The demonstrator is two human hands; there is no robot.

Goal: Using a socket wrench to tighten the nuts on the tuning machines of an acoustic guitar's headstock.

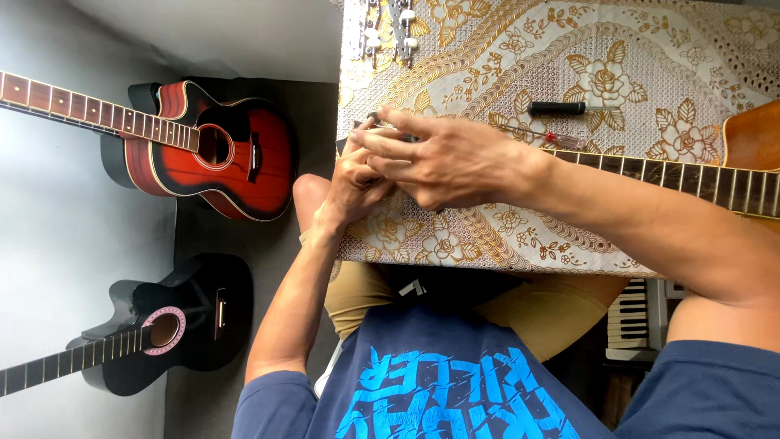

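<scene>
An acoustic guitar lies across a table covered with a gold floral cloth (650, 73). Its fretted neck (674, 177) runs in from the right, and the brown body (754, 134) shows at the right edge. The guitar's head at the table's left edge is almost wholly hidden by both hands. My right hand (443, 158) lies over it from the right, fingers curled around it, with a small metal part showing at the fingertips (382, 122). My left hand (351, 185) grips the same end from below. Two screwdrivers lie just beyond: a black-handled one (559, 107) and a clear-handled one (561, 138).
A set of metal tuning pegs (386, 28) lies at the table's far left corner. On the left are a red-and-black guitar (219, 150) and a black guitar (162, 325). A small keyboard (630, 313) sits below the table by my right knee.
</scene>
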